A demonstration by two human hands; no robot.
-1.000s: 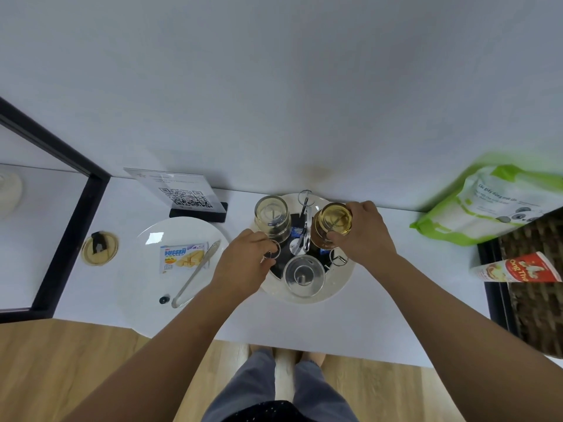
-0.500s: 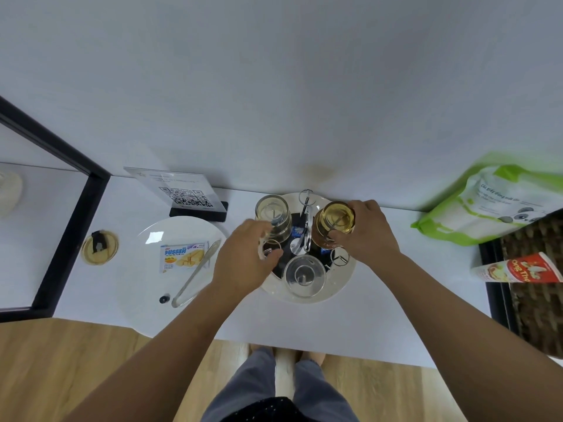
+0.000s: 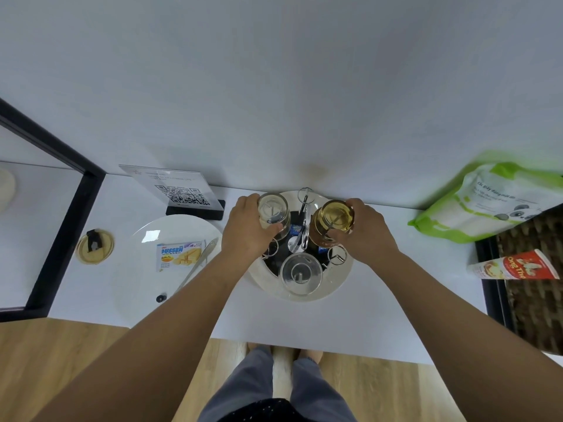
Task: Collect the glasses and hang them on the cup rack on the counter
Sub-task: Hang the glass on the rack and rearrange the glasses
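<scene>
Now: 2 Glasses Gripped at the Rack

Wrapped around a clear glass (image 3: 272,215) with the left hand (image 3: 247,231), base up, at the cup rack (image 3: 304,229) on the white counter (image 3: 380,300). Clamped on an amber glass (image 3: 333,222) with the right hand (image 3: 364,231), opposite side of the rack. Hanging inverted nearest the camera: 1 more clear glass (image 3: 301,273). Off left, a plate (image 3: 146,269).

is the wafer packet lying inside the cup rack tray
No, the wafer packet lies on the white plate beside tongs, left of the cup rack.
</scene>
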